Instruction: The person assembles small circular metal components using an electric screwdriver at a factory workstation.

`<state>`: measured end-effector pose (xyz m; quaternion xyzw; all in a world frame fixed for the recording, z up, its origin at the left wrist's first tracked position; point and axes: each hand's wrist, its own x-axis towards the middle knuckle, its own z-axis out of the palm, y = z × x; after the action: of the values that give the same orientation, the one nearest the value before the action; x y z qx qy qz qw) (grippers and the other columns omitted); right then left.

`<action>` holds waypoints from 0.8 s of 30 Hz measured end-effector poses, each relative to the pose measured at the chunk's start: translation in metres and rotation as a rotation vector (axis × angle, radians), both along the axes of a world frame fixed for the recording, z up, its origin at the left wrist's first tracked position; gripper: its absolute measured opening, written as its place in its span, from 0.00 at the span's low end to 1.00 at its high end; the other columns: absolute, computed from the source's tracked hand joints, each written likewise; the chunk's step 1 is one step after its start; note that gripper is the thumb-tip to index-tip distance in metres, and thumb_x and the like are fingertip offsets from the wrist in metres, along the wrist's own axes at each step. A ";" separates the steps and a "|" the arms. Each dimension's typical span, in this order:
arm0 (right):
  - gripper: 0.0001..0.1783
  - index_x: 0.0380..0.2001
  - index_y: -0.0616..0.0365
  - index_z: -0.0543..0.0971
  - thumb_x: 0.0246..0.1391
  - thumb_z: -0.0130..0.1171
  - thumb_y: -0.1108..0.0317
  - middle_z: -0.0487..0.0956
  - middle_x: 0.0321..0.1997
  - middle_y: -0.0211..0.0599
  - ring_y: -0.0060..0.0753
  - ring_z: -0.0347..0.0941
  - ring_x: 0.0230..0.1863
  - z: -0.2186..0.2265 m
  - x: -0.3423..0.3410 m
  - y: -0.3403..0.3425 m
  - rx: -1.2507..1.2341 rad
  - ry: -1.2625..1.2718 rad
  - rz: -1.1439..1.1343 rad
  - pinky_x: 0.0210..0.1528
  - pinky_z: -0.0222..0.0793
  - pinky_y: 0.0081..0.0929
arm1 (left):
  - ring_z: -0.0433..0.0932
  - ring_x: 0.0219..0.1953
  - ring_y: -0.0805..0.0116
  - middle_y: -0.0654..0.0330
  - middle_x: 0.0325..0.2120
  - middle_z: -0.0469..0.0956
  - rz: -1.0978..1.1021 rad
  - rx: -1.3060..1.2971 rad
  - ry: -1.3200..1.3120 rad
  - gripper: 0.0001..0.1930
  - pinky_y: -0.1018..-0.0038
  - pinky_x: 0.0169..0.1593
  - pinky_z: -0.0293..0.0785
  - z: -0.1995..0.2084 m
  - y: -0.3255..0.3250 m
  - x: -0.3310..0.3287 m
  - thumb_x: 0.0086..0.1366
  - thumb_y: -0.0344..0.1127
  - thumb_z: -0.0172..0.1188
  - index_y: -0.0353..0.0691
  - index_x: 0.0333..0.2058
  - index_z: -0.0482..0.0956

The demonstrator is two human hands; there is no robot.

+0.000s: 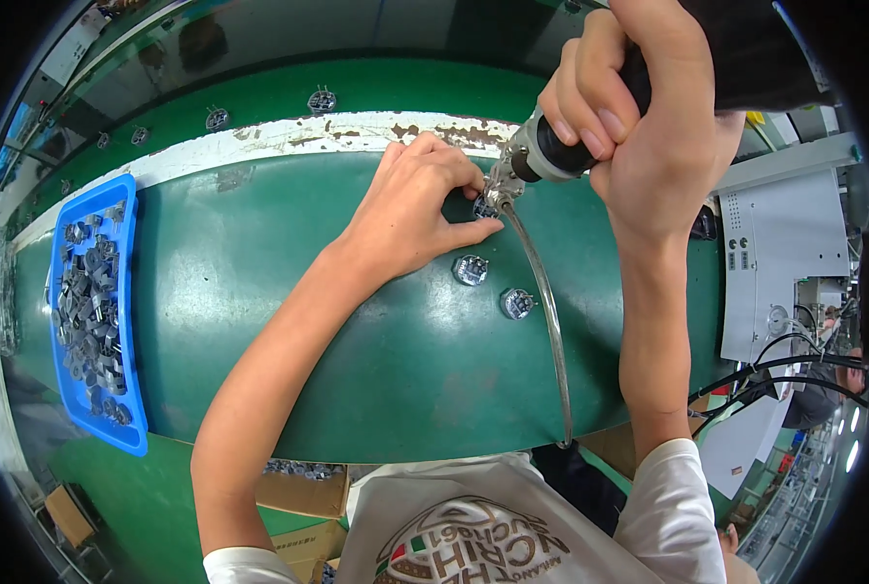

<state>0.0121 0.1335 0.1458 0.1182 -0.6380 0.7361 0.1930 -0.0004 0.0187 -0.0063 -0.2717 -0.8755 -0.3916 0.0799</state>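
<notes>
My right hand (pixel 663 146) is wrapped around the black body of a powered screwdriver (pixel 558 154), whose metal nose points down and to the left. From that nose a clear tube (pixel 549 311) curves toward the table's near edge. Under the tip sits a small round part (pixel 484 207), mostly hidden, pinched between the thumb and fingers of my left hand (pixel 405 200). Two similar round parts with short prongs, one a nearer part (pixel 516 304) and one a middle part (pixel 470 270), stand on the green tabletop (pixel 289 243) close to my left thumb.
A blue tray (pixel 141 341) full of small grey parts stands at the left. Beyond a worn white rail (pixel 289 134), several round parts sit on a green strip (pixel 269 92). A grey machine box (pixel 785 263) with cables is at the right. Cardboard boxes (pixel 303 492) lie below the near edge.
</notes>
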 end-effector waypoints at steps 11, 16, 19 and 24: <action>0.24 0.24 0.50 0.68 0.71 0.44 0.47 0.56 0.07 0.22 0.22 0.49 0.06 0.027 0.015 -0.001 -0.003 -0.116 -0.410 0.11 0.51 0.25 | 0.70 0.37 0.57 0.60 0.27 0.75 0.132 -0.078 0.187 0.28 0.63 0.41 0.66 -0.007 0.003 0.003 0.44 0.55 0.79 0.41 0.28 0.72; 0.16 0.29 0.55 0.69 0.68 0.51 0.57 0.57 0.07 0.23 0.20 0.49 0.05 0.024 0.012 0.004 0.069 -0.102 -0.145 0.11 0.51 0.24 | 0.70 0.36 0.57 0.59 0.26 0.75 0.146 -0.098 0.152 0.28 0.62 0.41 0.67 -0.004 0.003 0.004 0.45 0.55 0.79 0.40 0.27 0.72; 0.16 0.29 0.56 0.69 0.67 0.52 0.57 0.57 0.07 0.24 0.20 0.50 0.05 0.017 0.010 0.006 0.079 -0.089 -0.107 0.10 0.52 0.22 | 0.71 0.36 0.57 0.59 0.26 0.75 0.148 -0.096 0.145 0.28 0.62 0.42 0.67 -0.003 0.004 0.004 0.45 0.56 0.79 0.40 0.27 0.73; 0.15 0.29 0.58 0.69 0.67 0.53 0.60 0.58 0.07 0.24 0.19 0.51 0.05 0.015 0.007 0.008 0.076 -0.058 -0.088 0.10 0.52 0.21 | 0.71 0.37 0.57 0.59 0.27 0.76 0.146 -0.088 0.144 0.28 0.62 0.43 0.68 -0.003 0.004 0.005 0.46 0.56 0.78 0.39 0.27 0.74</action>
<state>0.0191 0.1416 0.1612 0.0759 -0.6754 0.7052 0.2020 0.0042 0.0226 -0.0092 -0.2379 -0.9013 -0.3252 0.1588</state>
